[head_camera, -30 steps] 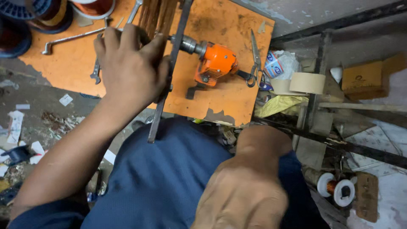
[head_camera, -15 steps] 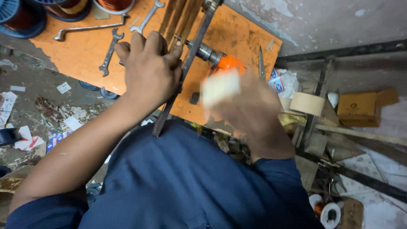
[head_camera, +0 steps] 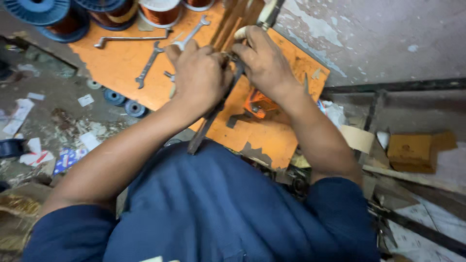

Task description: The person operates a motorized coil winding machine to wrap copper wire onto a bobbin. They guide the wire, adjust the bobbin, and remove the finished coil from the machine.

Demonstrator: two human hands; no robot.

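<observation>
My left hand [head_camera: 199, 77] is closed around a long dark metal bar [head_camera: 206, 126] that slants across an orange board [head_camera: 262, 138]. My right hand [head_camera: 262, 60] has come up beside it and grips the same bar higher up, its fingers curled at a small pale piece near the top. An orange power tool [head_camera: 257, 104] lies on the board just under my right wrist, mostly hidden. My blue-clad lap fills the lower view.
Wrenches [head_camera: 148, 65] lie on the board's left part. Spools of copper wire [head_camera: 160, 10] and a blue spool [head_camera: 41, 12] stand at the top. Small blue reels [head_camera: 124, 102] and paper scraps litter the floor left. A tape roll [head_camera: 357, 138] and a cardboard box [head_camera: 412, 150] sit right.
My right hand rose from my lap, carried a pale piece across and reached the bar beside my left hand. The view has tilted and shifted over the board.
</observation>
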